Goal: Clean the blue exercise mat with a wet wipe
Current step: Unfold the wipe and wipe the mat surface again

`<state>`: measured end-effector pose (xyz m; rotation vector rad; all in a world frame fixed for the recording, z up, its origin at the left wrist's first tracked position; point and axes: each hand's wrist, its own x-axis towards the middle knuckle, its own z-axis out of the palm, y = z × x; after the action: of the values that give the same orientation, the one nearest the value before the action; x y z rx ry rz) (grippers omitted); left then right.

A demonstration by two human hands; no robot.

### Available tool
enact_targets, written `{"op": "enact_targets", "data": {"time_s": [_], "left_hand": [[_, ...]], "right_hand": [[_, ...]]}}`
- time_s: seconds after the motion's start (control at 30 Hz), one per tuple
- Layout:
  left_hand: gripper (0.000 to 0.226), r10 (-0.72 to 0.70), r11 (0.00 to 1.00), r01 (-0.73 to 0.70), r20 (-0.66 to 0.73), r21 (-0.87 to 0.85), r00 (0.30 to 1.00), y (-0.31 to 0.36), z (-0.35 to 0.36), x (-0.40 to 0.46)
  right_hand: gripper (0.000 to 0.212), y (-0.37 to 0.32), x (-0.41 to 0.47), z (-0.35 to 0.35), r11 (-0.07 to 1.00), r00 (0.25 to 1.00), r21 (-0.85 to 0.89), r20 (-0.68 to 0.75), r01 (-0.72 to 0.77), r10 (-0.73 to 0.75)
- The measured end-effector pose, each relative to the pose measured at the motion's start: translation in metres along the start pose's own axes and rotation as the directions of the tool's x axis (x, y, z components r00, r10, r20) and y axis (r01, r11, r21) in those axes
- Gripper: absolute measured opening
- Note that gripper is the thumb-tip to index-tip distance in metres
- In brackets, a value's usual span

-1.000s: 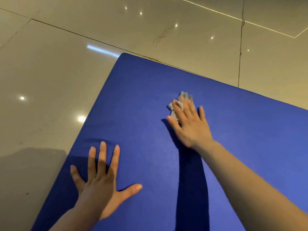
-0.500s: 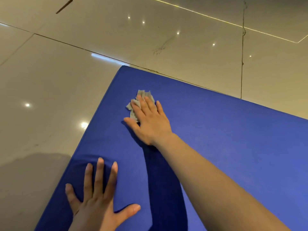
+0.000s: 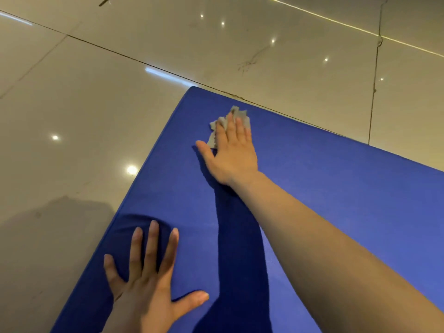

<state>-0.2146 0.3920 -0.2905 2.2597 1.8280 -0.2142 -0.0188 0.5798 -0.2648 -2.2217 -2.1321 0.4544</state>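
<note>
The blue exercise mat [image 3: 336, 193] lies on the floor and fills the lower right of the view, its far left corner at the top. My right hand [image 3: 231, 152] lies flat with straight fingers near that corner and presses a crumpled grey wet wipe [image 3: 236, 115] onto the mat. Most of the wipe is under the fingers; only its far edges show. My left hand [image 3: 149, 284] rests flat on the mat near its left edge, fingers spread, holding nothing.
Glossy beige floor tiles [image 3: 84, 104] with dark grout lines surround the mat on the left and far side. A shadow falls on the tile at lower left.
My right hand has slid the wipe from the middle of the mat leftward and then farther toward the far left corner. My left hand stays planted.
</note>
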Motion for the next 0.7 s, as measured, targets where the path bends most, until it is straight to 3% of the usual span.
{"op": "enact_targets", "data": {"time_s": [0.1, 0.2, 0.3, 0.43, 0.5, 0.6, 0.7], "left_hand": [[0.114, 0.006, 1.0, -0.006, 0.004, -0.002, 1.0, -0.001, -0.001, 0.0], [0.114, 0.005, 1.0, -0.005, 0.001, -0.013, 1.0, -0.002, -0.001, -0.003], [0.114, -0.001, 1.0, 0.001, -0.004, -0.006, 1.0, -0.001, -0.002, -0.002], [0.114, 0.009, 1.0, -0.009, 0.004, -0.004, 1.0, 0.001, -0.001, -0.002], [0.115, 0.012, 1.0, -0.012, -0.005, -0.008, 1.0, 0.002, -0.001, -0.003], [0.114, 0.004, 1.0, -0.004, 0.001, -0.014, 1.0, 0.001, -0.003, -0.001], [0.112, 0.015, 1.0, -0.014, 0.031, -0.008, 0.999, 0.002, -0.005, 0.0]], "right_hand": [[0.074, 0.034, -0.007, -0.005, 0.99, 0.992, -0.063, 0.034, 0.125, -0.123], [0.081, 0.104, -0.015, -0.017, 0.996, 0.996, -0.056, -0.045, -0.074, 0.071], [0.077, 0.169, -0.044, -0.03, 0.936, 0.937, -0.046, -0.044, -0.35, 0.348], [0.086, 0.169, -0.052, -0.027, 0.846, 0.845, 0.032, -0.037, -0.532, 0.533], [0.084, 0.15, -0.039, -0.027, 0.895, 0.894, 0.031, -0.047, -0.445, 0.446], [0.078, 0.141, -0.016, -0.035, 0.987, 0.988, -0.044, 0.011, -0.154, 0.155], [0.092, 0.147, 0.002, -0.046, 0.982, 0.978, -0.091, 0.12, -0.163, 0.173]]}}
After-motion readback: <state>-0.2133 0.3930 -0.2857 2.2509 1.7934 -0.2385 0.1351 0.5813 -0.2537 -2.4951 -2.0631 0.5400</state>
